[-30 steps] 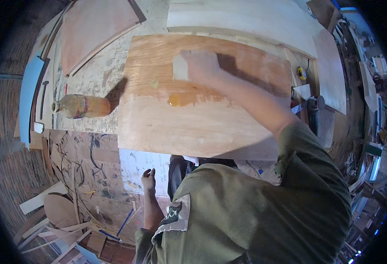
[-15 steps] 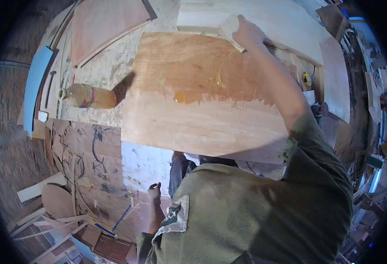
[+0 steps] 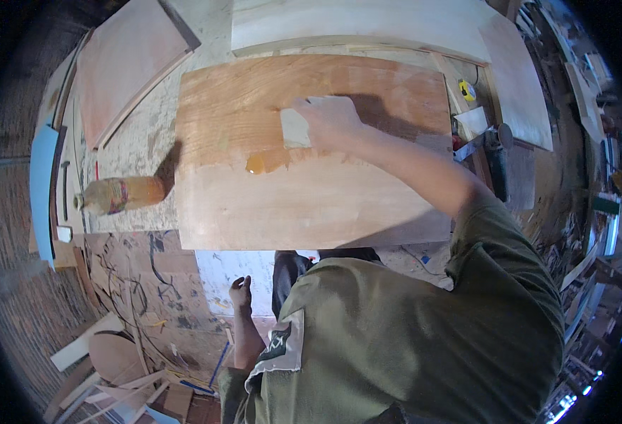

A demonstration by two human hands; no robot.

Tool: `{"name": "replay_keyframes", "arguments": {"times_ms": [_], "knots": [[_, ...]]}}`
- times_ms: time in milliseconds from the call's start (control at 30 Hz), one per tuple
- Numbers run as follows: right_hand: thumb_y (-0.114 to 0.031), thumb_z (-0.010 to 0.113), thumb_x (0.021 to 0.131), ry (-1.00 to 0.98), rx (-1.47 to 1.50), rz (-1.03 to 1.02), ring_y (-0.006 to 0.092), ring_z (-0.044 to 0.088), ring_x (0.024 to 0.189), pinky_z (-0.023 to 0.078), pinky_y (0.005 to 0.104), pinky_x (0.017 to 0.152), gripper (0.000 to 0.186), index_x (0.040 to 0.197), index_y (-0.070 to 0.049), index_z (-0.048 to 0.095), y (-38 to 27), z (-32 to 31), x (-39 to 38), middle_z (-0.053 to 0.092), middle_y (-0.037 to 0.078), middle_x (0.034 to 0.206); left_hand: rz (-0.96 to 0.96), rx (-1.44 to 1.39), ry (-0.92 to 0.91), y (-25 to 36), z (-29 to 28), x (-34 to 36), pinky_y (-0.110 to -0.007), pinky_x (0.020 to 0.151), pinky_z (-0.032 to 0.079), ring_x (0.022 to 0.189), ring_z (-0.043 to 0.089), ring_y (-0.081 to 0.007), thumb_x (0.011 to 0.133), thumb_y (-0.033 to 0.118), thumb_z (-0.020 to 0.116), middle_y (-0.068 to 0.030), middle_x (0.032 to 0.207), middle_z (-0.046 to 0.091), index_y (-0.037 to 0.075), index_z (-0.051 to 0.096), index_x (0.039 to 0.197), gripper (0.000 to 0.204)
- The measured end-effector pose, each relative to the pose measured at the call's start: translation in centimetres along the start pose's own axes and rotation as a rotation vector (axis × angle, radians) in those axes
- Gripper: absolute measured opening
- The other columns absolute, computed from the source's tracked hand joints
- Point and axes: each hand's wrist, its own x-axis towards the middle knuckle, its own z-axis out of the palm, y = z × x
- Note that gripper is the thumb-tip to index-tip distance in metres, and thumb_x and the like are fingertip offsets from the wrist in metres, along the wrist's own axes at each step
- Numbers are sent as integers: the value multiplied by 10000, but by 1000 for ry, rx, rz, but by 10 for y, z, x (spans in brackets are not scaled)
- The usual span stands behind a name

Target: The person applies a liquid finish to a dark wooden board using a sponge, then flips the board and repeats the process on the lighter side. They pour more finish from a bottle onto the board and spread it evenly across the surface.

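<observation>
A plywood panel lies across the worktop, darker and wet-looking on its far half, with a small orange puddle near its middle. My right hand is closed on a pale flat pad, pressed to the darkened wood just beyond the puddle. My left hand hangs low beside my body, below the panel's near edge, fingers loosely curled apart from the thumb and holding nothing. A bottle of amber liquid lies on its side left of the panel.
Pale boards line the back, and a pinkish board is at back left. A yellow tape measure and a cylindrical tool are on the right. A blue sheet stands at the left edge; offcuts litter the floor.
Half a second ago my right hand held the pad at the panel's far right edge; it is now back down near the middle, close to where it was a second ago.
</observation>
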Motion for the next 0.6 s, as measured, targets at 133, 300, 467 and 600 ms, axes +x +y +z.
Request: {"name": "replay_keyframes", "arguments": {"times_ms": [133,300,467,600], "knots": [[-121,619,791,113,-50,97,361,686,961,542,484,758,578,1358,-186,526,51,-7,50,706,160,1056,42,-11,12,32,-4,-18,-324,718,472,786,590,-171,873,306,777,-105,876,686,-41,656,1183,480],[-186,628,820,235,-135,306,354,680,1020,537,507,835,513,1323,-169,524,131,-27,96,708,152,1080,-55,-100,-3,9,1,-27,-280,618,424,679,538,-123,852,342,801,-37,783,633,-14,663,1159,490],[-270,511,941,351,-171,520,326,726,893,542,499,741,266,1115,-138,662,152,-46,81,739,141,928,-72,-129,-32,-17,5,-35,-278,617,426,674,535,-116,848,345,804,-37,781,627,-26,634,1191,533],[-336,730,764,197,-38,350,357,654,1080,523,508,899,707,1408,-187,479,130,-33,-10,689,158,1155,-52,-165,-47,-6,10,-41,-281,648,431,703,530,-111,862,329,792,-41,810,637,-25,650,1180,496]]}}
